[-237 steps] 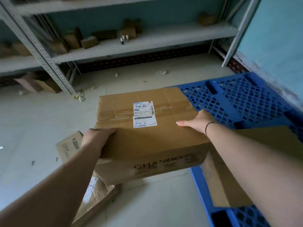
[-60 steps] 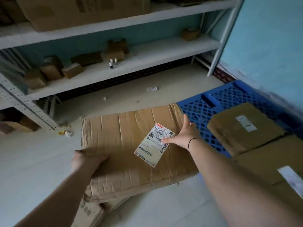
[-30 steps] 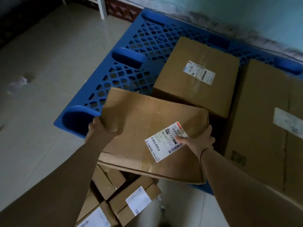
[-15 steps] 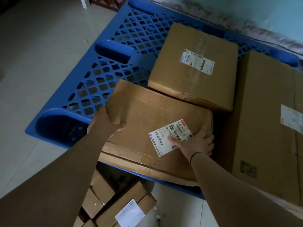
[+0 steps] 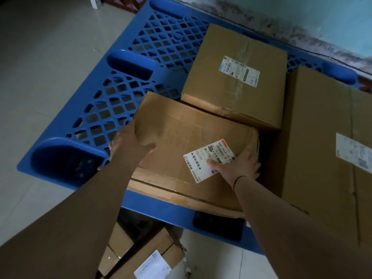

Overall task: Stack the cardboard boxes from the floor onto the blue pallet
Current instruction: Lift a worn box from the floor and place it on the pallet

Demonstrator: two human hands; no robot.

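A creased, flat cardboard box point(image 5: 187, 137) with a white label lies on the front edge of the blue pallet point(image 5: 104, 109). My left hand point(image 5: 128, 141) grips its left edge. My right hand point(image 5: 235, 166) presses on its right end, partly over the label. Behind it on the pallet stands a taped box point(image 5: 235, 77) with a shipping label. A large box point(image 5: 326, 154) fills the pallet's right side. On the floor below the pallet's front edge lie several small boxes point(image 5: 145, 252).
The pallet's left and far-left grid is bare. A stained teal wall point(image 5: 302, 21) runs behind the pallet. Pale tiled floor point(image 5: 40, 57) spreads to the left. A white shelf leg point(image 5: 93, 2) stands at the top left.
The creased box has come down from mid-air onto the pallet's front edge, next to the taped box. Both hands stay on it and have slid slightly forward.
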